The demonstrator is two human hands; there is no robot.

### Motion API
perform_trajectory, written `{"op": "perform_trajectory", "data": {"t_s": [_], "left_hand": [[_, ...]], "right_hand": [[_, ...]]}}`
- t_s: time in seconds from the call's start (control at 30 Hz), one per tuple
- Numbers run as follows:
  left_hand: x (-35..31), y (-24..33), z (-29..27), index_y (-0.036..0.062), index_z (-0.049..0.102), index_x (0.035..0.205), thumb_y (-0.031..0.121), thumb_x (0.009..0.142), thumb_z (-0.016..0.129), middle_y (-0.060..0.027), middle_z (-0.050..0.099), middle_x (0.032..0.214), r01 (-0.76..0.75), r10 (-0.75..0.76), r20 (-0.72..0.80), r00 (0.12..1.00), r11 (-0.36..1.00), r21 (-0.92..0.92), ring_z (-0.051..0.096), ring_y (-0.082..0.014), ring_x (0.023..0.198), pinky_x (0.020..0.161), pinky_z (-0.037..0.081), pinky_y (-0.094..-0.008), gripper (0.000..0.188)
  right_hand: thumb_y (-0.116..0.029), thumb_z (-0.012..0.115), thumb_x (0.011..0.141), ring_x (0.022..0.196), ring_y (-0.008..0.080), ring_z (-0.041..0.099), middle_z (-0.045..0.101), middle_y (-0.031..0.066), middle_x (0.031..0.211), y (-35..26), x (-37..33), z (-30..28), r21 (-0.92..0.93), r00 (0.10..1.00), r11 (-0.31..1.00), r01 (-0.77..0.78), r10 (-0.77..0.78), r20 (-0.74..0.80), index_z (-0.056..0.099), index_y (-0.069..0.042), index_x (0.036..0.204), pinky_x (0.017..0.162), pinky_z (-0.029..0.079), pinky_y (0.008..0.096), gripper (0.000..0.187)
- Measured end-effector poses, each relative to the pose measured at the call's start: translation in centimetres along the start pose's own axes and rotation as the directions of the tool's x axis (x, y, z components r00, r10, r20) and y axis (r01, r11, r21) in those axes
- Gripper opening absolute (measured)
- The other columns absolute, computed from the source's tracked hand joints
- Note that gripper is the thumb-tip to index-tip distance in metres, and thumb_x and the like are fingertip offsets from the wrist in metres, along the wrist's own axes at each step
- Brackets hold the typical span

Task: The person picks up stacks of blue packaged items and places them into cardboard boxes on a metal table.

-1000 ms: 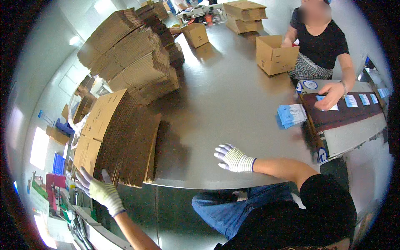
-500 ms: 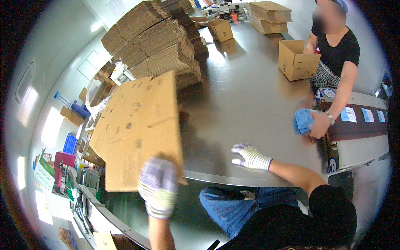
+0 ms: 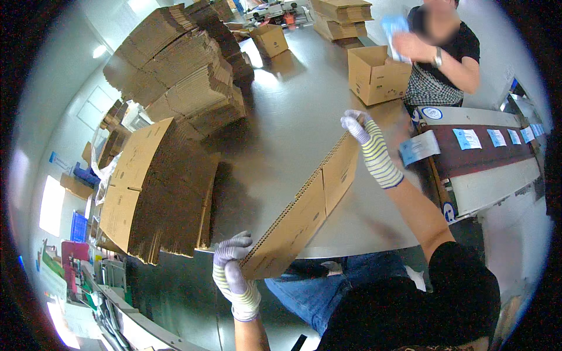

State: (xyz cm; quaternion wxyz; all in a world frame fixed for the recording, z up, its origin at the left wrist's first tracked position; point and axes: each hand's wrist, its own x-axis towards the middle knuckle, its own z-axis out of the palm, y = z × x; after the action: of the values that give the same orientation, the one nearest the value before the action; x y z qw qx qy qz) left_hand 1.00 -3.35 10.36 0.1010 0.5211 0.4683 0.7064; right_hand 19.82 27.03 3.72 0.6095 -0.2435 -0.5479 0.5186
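Note:
A folded-flat brown cardboard box (image 3: pixel 304 213) is held up on edge in front of me, slanting from lower left to upper right. Its near-left corner is gripped by my left hand (image 3: pixel 236 275), in a striped white and purple glove. At the far-right end my right hand (image 3: pixel 374 149), gloved the same way, has its fingers closed on the top edge. A stack of flat cardboard boxes (image 3: pixel 170 193) stands to the left of my left hand, at the table edge.
Taller piles of flat boxes (image 3: pixel 193 82) rise behind on the metal table (image 3: pixel 287 105). Across from me, a co-worker lifts a blue packet (image 3: pixel 396 35) beside an open box (image 3: pixel 374 79). At right, a conveyor belt (image 3: pixel 468 161) carries several blue-and-white packets; one (image 3: pixel 420 148) overhangs its end.
My left hand has brought the flat box off the left stack to the middle, turned on edge. My right hand has risen from the table and gripped it. The co-worker's packets moved toward the open box.

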Motion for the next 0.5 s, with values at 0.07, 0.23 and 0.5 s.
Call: {"op": "perform_trajectory", "data": {"t_s": [0.07,0.23,0.5], "left_hand": [[-0.6,-0.2,-0.1,0.0033,0.058,0.092,0.030,0.086,0.059,-0.0156,0.061,0.099,0.226,-0.226,-0.073,0.971,0.974,-0.001,0.058,-0.0252,0.093,0.091,0.043,-0.0405,0.027],[-1.0,-0.2,-2.2,0.0037,0.059,0.095,0.027,0.083,0.062,-0.0126,0.062,0.100,0.287,-0.277,-0.186,0.942,0.958,0.025,0.058,-0.0219,0.094,0.090,0.044,-0.0361,0.027],[0.1,-0.1,-0.1,0.0017,0.055,0.105,0.012,0.088,0.052,-0.0114,0.060,0.100,0.102,-0.117,-0.006,0.993,0.843,0.527,0.057,-0.0237,0.091,0.086,0.044,-0.0343,0.020]], "right_hand": [[-0.024,0.072,0.080,0.085,0.0112,0.056,0.060,-0.0009,0.090,-0.7,-1.3,0.4,-0.019,0.993,0.994,-0.111,0.111,-0.026,0.060,-0.006,0.102,0.077,0.045,0.0242,0.030],[-0.022,0.071,0.078,0.092,0.0123,0.055,0.061,0.0021,0.096,-2.7,-2.3,1.4,0.106,0.975,0.986,-0.128,0.106,0.195,0.060,-0.006,0.105,0.084,0.045,0.0273,0.033],[-0.026,0.066,0.080,0.106,0.0196,0.054,0.058,0.0102,0.113,-4.3,-4.4,6.6,-0.135,0.724,0.990,-0.038,0.120,0.679,0.047,-0.001,0.123,0.093,0.042,0.0327,0.053]]}}
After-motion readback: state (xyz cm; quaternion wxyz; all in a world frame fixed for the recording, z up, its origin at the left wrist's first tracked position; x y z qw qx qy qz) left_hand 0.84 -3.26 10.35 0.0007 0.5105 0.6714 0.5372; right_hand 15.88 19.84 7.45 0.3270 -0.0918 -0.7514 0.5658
